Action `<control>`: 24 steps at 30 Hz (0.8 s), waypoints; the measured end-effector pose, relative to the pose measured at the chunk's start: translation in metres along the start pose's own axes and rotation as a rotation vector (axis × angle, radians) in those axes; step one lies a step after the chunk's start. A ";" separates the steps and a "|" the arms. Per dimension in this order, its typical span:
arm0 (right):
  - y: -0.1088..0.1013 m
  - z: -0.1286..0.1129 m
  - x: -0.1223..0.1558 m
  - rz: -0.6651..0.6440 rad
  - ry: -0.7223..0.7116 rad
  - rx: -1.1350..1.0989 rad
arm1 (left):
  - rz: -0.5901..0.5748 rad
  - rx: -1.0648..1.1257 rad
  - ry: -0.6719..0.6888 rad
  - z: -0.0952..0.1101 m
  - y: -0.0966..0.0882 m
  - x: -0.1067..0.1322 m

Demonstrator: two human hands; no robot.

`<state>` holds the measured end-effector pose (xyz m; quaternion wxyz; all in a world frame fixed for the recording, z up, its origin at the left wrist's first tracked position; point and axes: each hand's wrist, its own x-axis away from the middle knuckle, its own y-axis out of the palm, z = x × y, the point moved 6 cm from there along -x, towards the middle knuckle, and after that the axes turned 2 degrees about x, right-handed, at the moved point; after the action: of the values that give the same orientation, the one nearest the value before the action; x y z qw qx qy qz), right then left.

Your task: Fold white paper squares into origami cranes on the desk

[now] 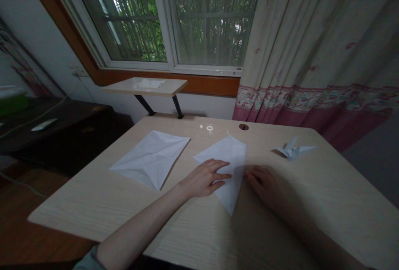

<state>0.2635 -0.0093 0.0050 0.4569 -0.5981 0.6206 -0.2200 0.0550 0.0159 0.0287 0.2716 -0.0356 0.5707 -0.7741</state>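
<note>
A white sheet of paper (237, 153) lies on the table in front of me, its right side folded over along a straight edge. My left hand (209, 178) rests on this sheet with its fingers spread flat. At the folded right edge is my right hand (260, 180), its fingers curled together and the fingertips touching the paper. Part of the right hand is in shadow. Left of the hands, a second, creased white sheet (152, 155) is spread out. A folded paper crane (292, 150) stands at the right, apart from both hands.
The pale wooden table (327, 195) has a raised shelf (168, 89) at its back left, with a white paper item (149, 83) on it. A round grommet (243, 127) sits near the back edge. Behind are a window and a long curtain (299, 62); dark furniture (77, 116) stands left.
</note>
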 end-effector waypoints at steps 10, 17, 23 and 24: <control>0.000 -0.001 -0.004 -0.052 0.028 0.004 | 0.017 -0.016 0.005 0.001 0.003 0.001; 0.002 -0.001 -0.003 -0.033 -0.004 0.023 | 0.020 -0.035 0.018 0.006 0.001 0.000; -0.004 -0.008 0.002 0.066 -0.117 -0.007 | 0.010 -0.007 0.018 0.008 0.002 -0.001; -0.005 -0.010 0.002 0.076 -0.132 -0.022 | 0.008 0.001 0.016 0.008 0.002 -0.001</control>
<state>0.2584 -0.0148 0.0135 0.4983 -0.5923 0.6137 -0.1555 0.0592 0.0093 0.0297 0.2701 -0.0269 0.5729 -0.7734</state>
